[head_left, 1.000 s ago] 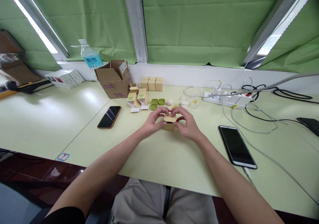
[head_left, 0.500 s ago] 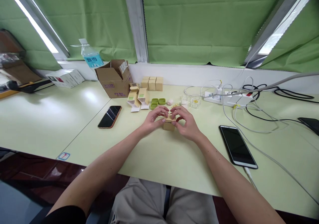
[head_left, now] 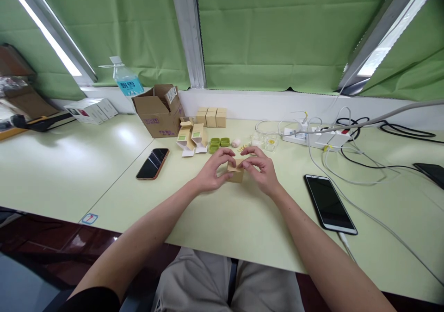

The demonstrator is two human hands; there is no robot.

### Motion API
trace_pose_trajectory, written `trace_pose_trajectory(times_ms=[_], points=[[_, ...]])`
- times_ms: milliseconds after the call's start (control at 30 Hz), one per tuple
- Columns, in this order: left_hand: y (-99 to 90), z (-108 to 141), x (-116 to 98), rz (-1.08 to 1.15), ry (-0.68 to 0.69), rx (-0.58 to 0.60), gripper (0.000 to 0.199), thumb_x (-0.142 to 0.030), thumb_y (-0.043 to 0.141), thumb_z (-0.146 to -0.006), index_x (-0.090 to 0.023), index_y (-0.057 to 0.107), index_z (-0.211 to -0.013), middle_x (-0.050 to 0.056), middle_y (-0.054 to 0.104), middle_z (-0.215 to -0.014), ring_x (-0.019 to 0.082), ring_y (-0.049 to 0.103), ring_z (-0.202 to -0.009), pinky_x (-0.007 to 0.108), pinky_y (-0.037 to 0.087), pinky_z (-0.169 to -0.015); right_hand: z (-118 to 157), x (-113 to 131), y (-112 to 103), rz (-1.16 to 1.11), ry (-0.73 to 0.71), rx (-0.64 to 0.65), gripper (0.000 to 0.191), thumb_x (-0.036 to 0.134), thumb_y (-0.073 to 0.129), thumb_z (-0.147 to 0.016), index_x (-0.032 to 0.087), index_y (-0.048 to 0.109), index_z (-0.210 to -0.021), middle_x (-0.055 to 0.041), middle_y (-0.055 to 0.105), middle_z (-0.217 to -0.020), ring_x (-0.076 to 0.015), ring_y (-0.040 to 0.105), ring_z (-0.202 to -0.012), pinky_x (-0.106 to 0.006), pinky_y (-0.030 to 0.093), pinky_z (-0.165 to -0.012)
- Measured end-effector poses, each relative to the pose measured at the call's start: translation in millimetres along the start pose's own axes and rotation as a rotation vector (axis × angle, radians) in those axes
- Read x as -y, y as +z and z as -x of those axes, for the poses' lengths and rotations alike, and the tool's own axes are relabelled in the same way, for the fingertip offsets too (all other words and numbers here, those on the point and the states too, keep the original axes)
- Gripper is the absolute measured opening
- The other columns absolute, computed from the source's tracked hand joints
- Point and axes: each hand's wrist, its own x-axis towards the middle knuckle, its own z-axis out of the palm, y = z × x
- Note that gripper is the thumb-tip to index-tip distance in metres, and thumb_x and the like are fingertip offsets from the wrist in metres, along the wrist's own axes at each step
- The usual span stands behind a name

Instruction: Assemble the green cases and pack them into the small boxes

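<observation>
A small brown cardboard box (head_left: pixel 236 176) stands on the table in front of me, its lid lying flat. My left hand (head_left: pixel 217 169) grips the left side, thumb at the front and fingers over the top. At the right upper edge, the thumb and fingers of my right hand (head_left: pixel 261 171) are bent together on the box. Just behind my hands are green small containers (head_left: pixel 214 148), a pinkish round piece (head_left: pixel 236 143), small yellow pieces (head_left: pixel 243 147) and clear plastic pieces (head_left: pixel 271 142).
Two opened small boxes (head_left: pixel 199 136) and three closed ones (head_left: pixel 211 117) stand farther back, beside a large carton (head_left: pixel 161 113) and a bottle (head_left: pixel 127 78). Phones lie left (head_left: pixel 152 164) and right (head_left: pixel 330 203). A power strip (head_left: pixel 319 137) with tangled cables occupies the right rear.
The gap under the front of the box's lid has closed. My right thumb has moved up from the box's front to its upper edge; my left hand keeps its place.
</observation>
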Motion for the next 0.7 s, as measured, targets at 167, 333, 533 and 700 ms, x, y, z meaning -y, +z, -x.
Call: trace_pose_trajectory(times_ms=[167,333,533,700], points=[[-3.2,-9.4,-9.7,-0.242,-0.079,0.101,0.063,-0.035,0.085,-0.085,-0.029,0.066,-0.144,0.013,0.072,-0.137,0.04,0.057,-0.13,0.059,0.046,-0.116,-0.7,-5.2,0.0,0.046,0.117,-0.27,0.027,0.041,0.064,-0.101,0.024,0.073,-0.082,-0.0075,0.067,-0.099,-0.0218,0.064,-0.087,-0.03,0.045,-0.057],[-12.8,-23.8,-16.3,-0.359,-0.092,0.26,0.05,-0.034,0.084,-0.086,-0.027,0.074,-0.134,0.012,0.074,-0.123,0.039,0.062,-0.12,0.056,0.049,-0.106,2.4,-14.6,5.5,0.155,0.121,-0.382,0.026,0.039,0.056,-0.103,0.024,0.066,-0.085,-0.0029,0.066,-0.082,-0.0192,0.057,-0.07,-0.033,0.044,-0.061],[-41.8,-91.8,-6.8,-0.418,-0.096,0.205,0.047,-0.04,0.078,-0.092,-0.023,0.072,-0.136,0.012,0.072,-0.135,0.036,0.063,-0.128,0.052,0.047,-0.113,10.3,-14.4,15.2,0.231,0.097,-0.413,0.023,0.037,0.052,-0.107,0.025,0.068,-0.096,-0.0023,0.069,-0.08,-0.0184,0.054,-0.063,-0.035,0.043,-0.063],[-51.1,-180.4,33.4,-0.641,-0.215,0.109,0.053,-0.025,0.075,-0.088,-0.022,0.069,-0.141,0.012,0.067,-0.145,0.039,0.05,-0.139,0.057,0.035,-0.12,15.7,-13.3,23.3,0.344,-0.04,-0.329,0.023,0.032,0.048,-0.109,0.025,0.068,-0.099,-0.0043,0.071,-0.081,-0.0177,0.057,-0.061,-0.034,0.039,-0.058]])
